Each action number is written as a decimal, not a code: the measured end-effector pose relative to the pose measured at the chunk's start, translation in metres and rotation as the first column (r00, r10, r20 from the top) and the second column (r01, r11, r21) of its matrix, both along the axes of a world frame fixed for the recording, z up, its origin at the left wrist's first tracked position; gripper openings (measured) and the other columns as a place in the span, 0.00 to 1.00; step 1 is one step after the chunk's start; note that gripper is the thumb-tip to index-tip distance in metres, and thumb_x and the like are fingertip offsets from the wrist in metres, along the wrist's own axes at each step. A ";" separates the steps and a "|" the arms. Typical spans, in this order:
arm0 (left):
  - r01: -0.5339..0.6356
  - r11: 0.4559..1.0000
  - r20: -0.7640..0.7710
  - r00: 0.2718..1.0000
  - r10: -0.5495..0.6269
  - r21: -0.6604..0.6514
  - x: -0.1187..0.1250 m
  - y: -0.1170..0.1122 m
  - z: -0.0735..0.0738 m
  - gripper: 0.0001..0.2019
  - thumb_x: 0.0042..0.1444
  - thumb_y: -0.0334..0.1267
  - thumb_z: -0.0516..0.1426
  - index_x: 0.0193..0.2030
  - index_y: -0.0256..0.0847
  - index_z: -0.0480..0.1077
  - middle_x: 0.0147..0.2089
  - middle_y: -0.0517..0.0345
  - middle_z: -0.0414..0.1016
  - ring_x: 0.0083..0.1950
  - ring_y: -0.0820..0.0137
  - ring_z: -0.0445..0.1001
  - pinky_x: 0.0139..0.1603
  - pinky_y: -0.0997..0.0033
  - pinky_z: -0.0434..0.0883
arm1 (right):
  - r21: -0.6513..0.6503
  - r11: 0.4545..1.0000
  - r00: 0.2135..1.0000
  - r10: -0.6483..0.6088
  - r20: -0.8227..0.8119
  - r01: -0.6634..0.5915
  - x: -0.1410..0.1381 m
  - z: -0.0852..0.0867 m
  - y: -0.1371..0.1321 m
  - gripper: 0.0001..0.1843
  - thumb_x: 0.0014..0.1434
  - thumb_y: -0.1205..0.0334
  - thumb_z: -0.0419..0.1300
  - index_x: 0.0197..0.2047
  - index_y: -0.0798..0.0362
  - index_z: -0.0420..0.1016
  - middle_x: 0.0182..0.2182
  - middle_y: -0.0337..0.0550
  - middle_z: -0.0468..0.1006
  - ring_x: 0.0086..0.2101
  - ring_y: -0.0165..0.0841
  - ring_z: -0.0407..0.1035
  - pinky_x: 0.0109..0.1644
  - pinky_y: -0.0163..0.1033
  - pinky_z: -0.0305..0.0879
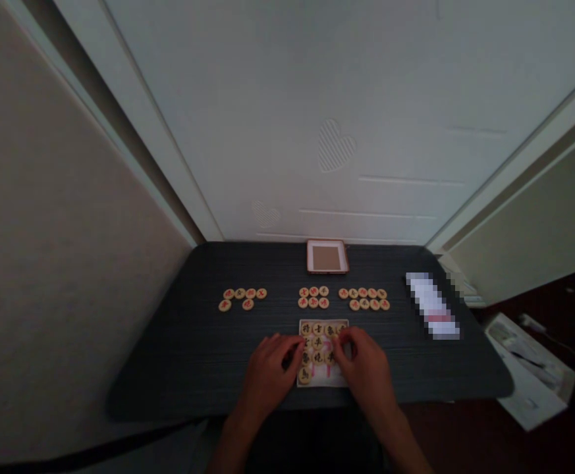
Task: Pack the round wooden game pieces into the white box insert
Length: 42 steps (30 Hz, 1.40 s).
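A shallow white box (337,379) lies near the table's front edge, with several rows of round wooden Chinese chess pieces (318,357) marked in black inside it. Pink marks show on its bare floor at the lower right. My left hand (273,368) is curled at the box's left side, thumb and index tips closed at its rim beside the second row. From the right, my right hand (367,362) reaches over the box in a pinch. Its fingertips meet at the second row on a Chinese chess piece, which they mostly cover.
Behind the box, loose pieces lie in a left group (248,305), a middle group (313,303) and a right group (364,303), mostly red-marked. A brown-rimmed box lid (327,272) stands at the dark table's (178,349) back edge. A pixelated item (433,306) lies right; a white box (534,395) sits below.
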<state>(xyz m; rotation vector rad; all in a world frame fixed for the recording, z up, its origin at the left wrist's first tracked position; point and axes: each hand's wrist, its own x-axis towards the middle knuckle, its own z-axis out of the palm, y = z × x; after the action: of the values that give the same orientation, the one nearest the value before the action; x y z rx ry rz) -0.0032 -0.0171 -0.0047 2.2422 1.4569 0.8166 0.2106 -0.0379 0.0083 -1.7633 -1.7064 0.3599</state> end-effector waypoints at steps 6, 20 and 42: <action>-0.005 1.000 -0.006 1.000 0.005 -0.012 0.001 -0.001 0.000 0.09 0.67 0.39 0.55 0.48 0.47 0.76 0.47 0.56 0.84 0.46 0.61 0.80 0.61 0.48 0.69 | 0.025 1.000 0.991 0.004 0.135 -0.007 -0.002 0.000 -0.002 0.08 0.68 0.56 0.59 0.36 0.49 0.73 0.32 0.43 0.77 0.35 0.38 0.71 0.41 0.41 0.64; -0.009 1.000 -0.011 1.000 0.009 -0.017 0.002 0.000 0.003 0.08 0.67 0.38 0.55 0.48 0.48 0.76 0.47 0.57 0.84 0.46 0.61 0.80 0.61 0.49 0.69 | 0.094 0.995 0.961 -0.069 0.266 0.046 -0.008 0.007 0.001 0.08 0.65 0.58 0.63 0.33 0.46 0.70 0.27 0.44 0.78 0.34 0.42 0.69 0.38 0.43 0.61; -0.010 1.000 -0.019 1.000 0.010 -0.025 0.003 -0.001 0.009 0.09 0.67 0.38 0.55 0.47 0.47 0.76 0.45 0.56 0.83 0.45 0.61 0.79 0.49 0.58 0.73 | -0.011 0.997 0.945 0.072 0.320 -0.072 -0.003 0.016 -0.003 0.05 0.67 0.64 0.59 0.40 0.49 0.76 0.33 0.47 0.81 0.38 0.44 0.71 0.44 0.46 0.61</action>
<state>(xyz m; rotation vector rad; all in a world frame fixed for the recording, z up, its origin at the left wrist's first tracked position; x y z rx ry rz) 0.0000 -0.0185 0.0039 2.2313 1.4798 0.7782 0.2073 -0.0412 0.0248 -1.8397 -1.9993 0.1045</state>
